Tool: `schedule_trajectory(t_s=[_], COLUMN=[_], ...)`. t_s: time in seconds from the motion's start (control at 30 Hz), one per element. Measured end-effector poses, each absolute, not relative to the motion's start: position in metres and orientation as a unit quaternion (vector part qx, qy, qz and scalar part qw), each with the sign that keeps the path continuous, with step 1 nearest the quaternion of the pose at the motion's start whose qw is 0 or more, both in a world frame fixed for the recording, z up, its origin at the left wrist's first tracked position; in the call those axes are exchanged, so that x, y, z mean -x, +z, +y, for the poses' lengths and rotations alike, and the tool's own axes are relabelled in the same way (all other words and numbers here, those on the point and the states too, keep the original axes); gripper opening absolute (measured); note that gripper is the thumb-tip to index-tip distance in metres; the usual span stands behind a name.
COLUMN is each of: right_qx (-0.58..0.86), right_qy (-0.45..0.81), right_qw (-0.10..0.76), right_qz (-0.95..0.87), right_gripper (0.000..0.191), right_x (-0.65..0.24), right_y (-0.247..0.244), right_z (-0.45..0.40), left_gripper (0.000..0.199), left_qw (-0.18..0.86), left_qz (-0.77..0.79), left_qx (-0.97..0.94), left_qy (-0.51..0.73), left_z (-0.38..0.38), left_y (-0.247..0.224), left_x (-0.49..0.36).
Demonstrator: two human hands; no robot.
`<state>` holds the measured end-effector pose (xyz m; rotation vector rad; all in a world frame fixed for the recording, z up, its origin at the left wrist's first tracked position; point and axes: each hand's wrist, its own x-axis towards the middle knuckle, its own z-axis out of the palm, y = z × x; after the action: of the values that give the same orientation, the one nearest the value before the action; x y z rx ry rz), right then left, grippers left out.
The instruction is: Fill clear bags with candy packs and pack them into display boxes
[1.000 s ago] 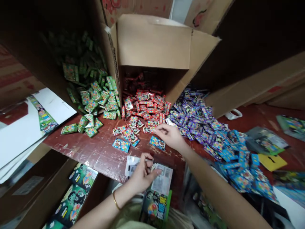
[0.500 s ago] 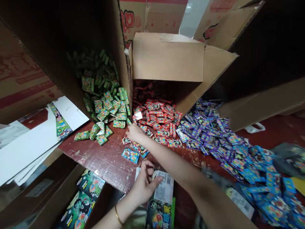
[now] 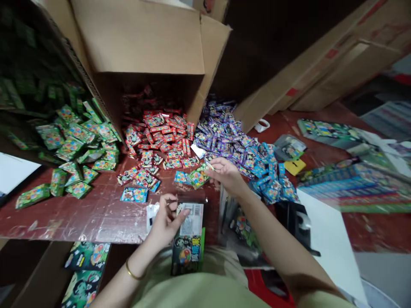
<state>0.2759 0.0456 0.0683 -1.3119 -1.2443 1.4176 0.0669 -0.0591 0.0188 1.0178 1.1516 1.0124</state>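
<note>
My left hand (image 3: 167,219), wearing a gold bangle, is closed at the top of a dark green printed candy box (image 3: 184,250) with a barcode label. The box stands close to my body at the table edge. In my right hand (image 3: 226,176) a small green candy packet (image 3: 197,176) is pinched between thumb and fingers. It overlaps a blue packet (image 3: 181,177) on the table. Red candy packets (image 3: 168,134) lie just beyond, with purple packets (image 3: 221,137) behind my right hand. Farther left is a pile of green packets (image 3: 77,141).
An open cardboard carton (image 3: 147,38) stands over the red pile. Blue packets (image 3: 272,188) lie right of my right forearm. Stacked printed sheets (image 3: 362,184) and a white board (image 3: 327,244) are at the right. Below the table edge, printed boxes (image 3: 85,273) sit in a carton.
My right hand has moved right, from beside the green pile to near the purple pile, with a green candy packet in it. The view has turned right. My left hand stays at the box.
</note>
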Motion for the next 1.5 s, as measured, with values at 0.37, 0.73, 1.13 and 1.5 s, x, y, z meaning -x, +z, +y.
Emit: schedule_trajectory(t_s=[0.37, 0.73, 1.13, 1.5], right_qx=[0.334, 0.407, 0.474, 0.500], right_qy=[0.473, 0.586, 0.537, 0.422], right_qw=[0.169, 0.374, 0.505, 0.607], right_qz=[-0.798, -0.592, -0.482, -0.451], right_gripper=[0.023, 0.030, 0.037, 0.007], right_x=[-0.265, -0.288, -0.272, -0.246], right_y=[0.102, 0.032, 0.008, 0.004], right_z=[0.040, -0.030, -0.070, -0.081], left_gripper=[0.044, 0.049, 0.051, 0.011], left_qw=[0.609, 0.656, 0.601, 0.439], left_qz=[0.464, 0.431, 0.451, 0.445], left_qx=[-0.487, -0.480, -0.491, -0.611], left_qy=[0.419, 0.392, 0.440, 0.485], left_z=[-0.069, -0.068, -0.073, -0.071], left_y=[0.026, 0.023, 0.015, 0.006], left_x=[-0.087, -0.076, -0.084, -0.089])
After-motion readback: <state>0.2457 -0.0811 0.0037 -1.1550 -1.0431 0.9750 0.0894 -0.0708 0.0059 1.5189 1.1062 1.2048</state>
